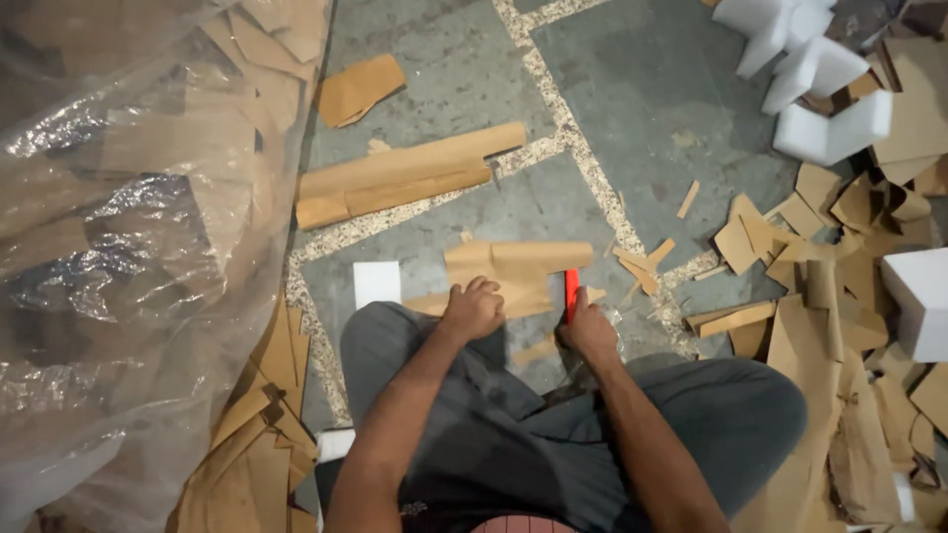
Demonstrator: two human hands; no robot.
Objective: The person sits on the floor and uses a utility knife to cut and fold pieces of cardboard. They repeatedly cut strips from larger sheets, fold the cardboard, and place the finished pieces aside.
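Observation:
I sit on a grey stone floor with my knees apart. My left hand (pixel 473 308) rests with curled fingers on a folded brown cardboard piece (pixel 518 265) lying on the floor in front of me. My right hand (pixel 589 331) grips a red cutter (pixel 571 294), its tip pointing up against the right edge of that cardboard piece. The lower part of the cutter is hidden in my fist.
A long cardboard strip (pixel 407 175) lies further ahead. A large clear plastic sheet (pixel 118 227) covers cardboard at the left. Scraps of brown cardboard (pixel 839 296) pile up at the right, with white foam blocks (pixel 825 74) beyond. A small white block (pixel 376 282) lies near my left knee.

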